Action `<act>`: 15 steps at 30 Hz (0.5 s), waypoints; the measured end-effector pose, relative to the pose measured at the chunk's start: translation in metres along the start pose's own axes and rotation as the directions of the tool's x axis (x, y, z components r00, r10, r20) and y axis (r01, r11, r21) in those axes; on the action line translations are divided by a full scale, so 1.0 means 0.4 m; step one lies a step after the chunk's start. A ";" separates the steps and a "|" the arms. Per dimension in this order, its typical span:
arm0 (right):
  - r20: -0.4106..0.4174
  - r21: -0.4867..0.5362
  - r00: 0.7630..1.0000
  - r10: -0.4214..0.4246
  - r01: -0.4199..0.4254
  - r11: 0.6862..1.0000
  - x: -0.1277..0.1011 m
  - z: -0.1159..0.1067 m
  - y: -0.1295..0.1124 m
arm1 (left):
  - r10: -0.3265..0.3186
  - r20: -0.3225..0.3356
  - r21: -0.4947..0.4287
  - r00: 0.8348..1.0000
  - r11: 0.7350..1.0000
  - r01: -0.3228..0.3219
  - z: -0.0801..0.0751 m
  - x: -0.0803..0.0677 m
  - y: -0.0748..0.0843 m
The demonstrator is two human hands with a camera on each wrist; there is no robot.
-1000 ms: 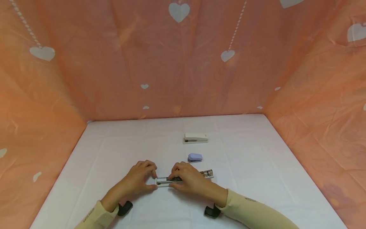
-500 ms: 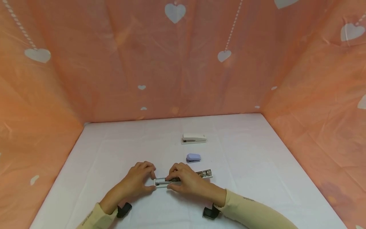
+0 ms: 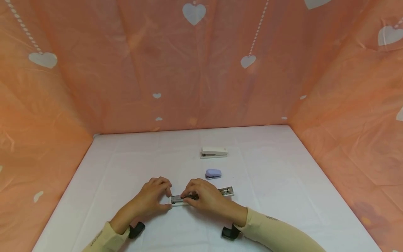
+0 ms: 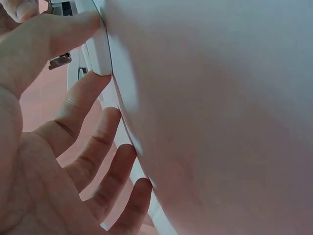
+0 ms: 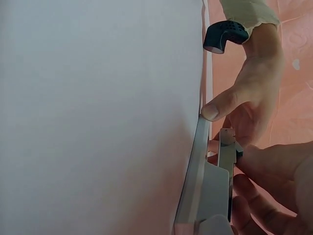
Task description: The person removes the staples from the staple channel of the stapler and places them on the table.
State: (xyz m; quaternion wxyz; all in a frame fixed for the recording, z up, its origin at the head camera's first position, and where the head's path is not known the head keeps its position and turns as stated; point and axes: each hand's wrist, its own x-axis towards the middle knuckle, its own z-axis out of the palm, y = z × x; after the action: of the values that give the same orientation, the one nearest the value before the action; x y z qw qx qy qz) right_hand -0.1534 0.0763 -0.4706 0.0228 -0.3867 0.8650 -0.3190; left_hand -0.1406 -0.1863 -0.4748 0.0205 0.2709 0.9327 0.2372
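A white stapler (image 3: 179, 203) lies opened out on the table, its lid (image 3: 227, 191) folded back to the right with metal parts showing inside. My left hand (image 3: 153, 196) holds the stapler's left end between thumb and fingers; in the left wrist view the thumb (image 4: 73, 30) lies on the white base (image 4: 100, 51). With thumb and fingertips, my right hand (image 3: 206, 196) pinches a dark piece (image 5: 239, 150) at the stapler's metal rail (image 5: 226, 156). That rail stands raised at an angle above the base in the right wrist view. The right hand hides the stapler's middle.
Behind the hands sits a small purple stapler (image 3: 213, 173). Farther back is a closed white stapler (image 3: 213, 152). A white cloth covers the table (image 3: 141, 150), and orange sheeting with hearts (image 3: 195, 70) encloses its back and sides.
My right hand has shifted slightly left along the stapler. The metal rail's tip now shows slanting near the left end. The left hand keeps its hold.
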 end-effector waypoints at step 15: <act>-0.016 -0.025 1.000 0.009 -0.010 1.000 0.027 0.015 0.002 | 0.003 -0.006 -0.001 1.000 1.000 -0.003 0.002 0.000 -0.002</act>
State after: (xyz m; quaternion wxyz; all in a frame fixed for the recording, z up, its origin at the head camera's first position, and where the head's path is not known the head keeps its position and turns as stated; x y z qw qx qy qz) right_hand -0.1598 0.0660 -0.4733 0.0128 -0.3803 0.8709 -0.3111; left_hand -0.1408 -0.1867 -0.4759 0.0177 0.2714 0.9322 0.2387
